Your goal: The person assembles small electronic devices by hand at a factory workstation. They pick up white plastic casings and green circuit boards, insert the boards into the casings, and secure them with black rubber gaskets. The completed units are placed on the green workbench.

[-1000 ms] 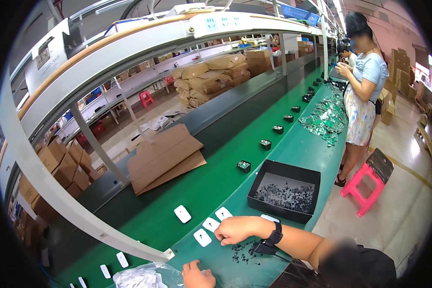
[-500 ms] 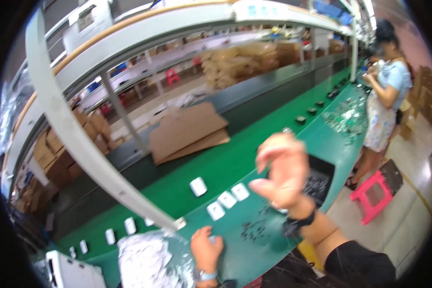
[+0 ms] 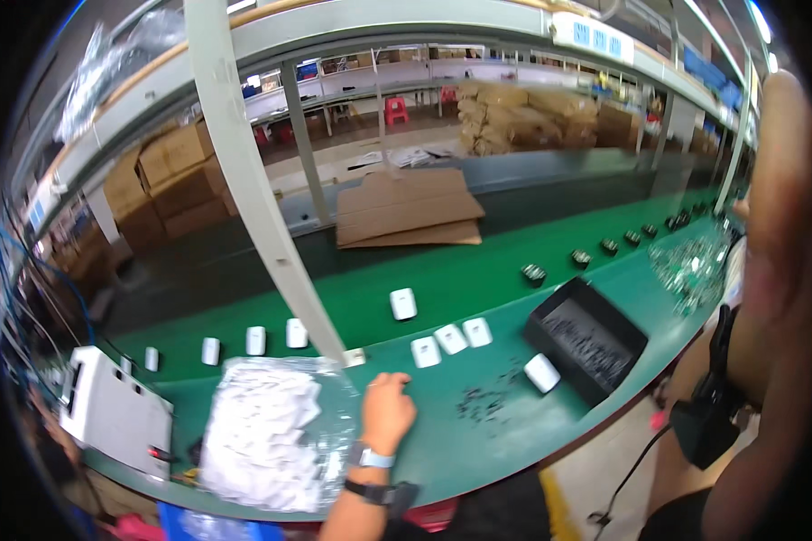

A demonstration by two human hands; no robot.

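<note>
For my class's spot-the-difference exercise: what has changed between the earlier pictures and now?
The right hand has left the row of three white covers and risen to the right edge, close to the camera; whether it holds anything is unclear. The view has turned too. The left hand stays on the green table beside the plastic bag; the covers remain in their row.

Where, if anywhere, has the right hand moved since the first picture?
Yes: the right hand has gone from left of the black box to right of it.
</note>
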